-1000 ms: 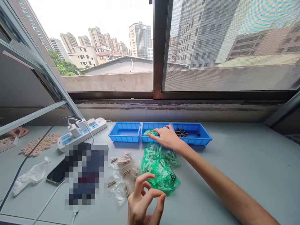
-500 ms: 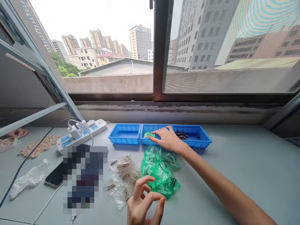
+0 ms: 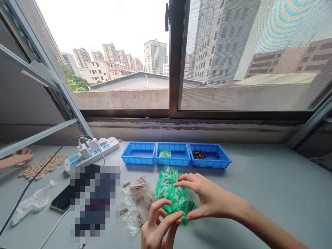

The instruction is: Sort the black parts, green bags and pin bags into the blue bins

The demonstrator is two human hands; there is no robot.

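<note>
My left hand is low in the middle, with thumb and a fingertip pressed together in a pinch. What that pinch holds, if anything, is hidden. Over the right side of a pile of small green plastic bags hovers my right hand, fingers and thumb apart. The bags seem to contain small pale and dark parts. Behind them, one green packet lies in the middle blue bin. The right blue bin has small black parts in it.
Clear bags with metal pins lie left of the green pile. A left blue bin completes the row. Further left are a power strip, a phone, cables, crumpled plastic, wooden pieces and another person's hand.
My right hand has come back from above the middle bin to the green bags. My left hand stays nearly in place, its thumb and fingertip closer together. The view has tilted slightly upward.
</note>
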